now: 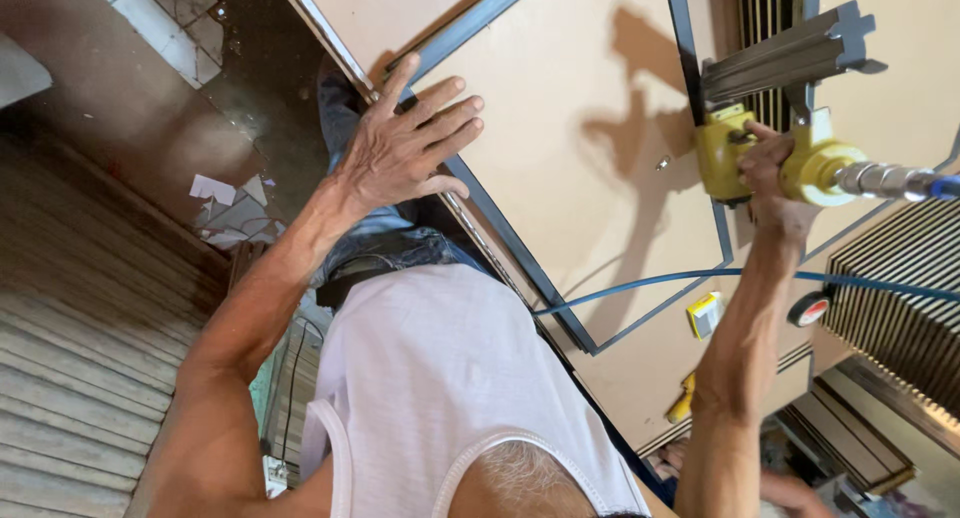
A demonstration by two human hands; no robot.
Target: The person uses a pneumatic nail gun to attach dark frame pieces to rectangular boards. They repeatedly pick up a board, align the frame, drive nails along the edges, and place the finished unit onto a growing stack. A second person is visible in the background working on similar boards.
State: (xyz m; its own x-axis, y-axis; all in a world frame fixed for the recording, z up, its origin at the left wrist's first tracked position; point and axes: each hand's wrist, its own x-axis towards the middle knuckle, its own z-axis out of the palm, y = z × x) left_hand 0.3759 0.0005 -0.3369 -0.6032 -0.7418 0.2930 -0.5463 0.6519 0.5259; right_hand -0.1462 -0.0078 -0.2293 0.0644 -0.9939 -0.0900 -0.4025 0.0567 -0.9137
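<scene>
Right hand (770, 173): grip clamped on yellow pneumatic nail gun (800, 158), grey magazine angled up from it, nose on beige panel (590, 128) near its far edge. Blue air hose (700, 275) runs from metal fitting at gun's rear, crosses panel. Left hand (405, 148): grip apart, fingers spread flat, palm pressing panel's near edge beside dark grey trim strip (520, 248). Small yellow box (706, 314) and round red-and-white tape roll (810, 309) lie on counter past panel's corner, just beside hose.
</scene>
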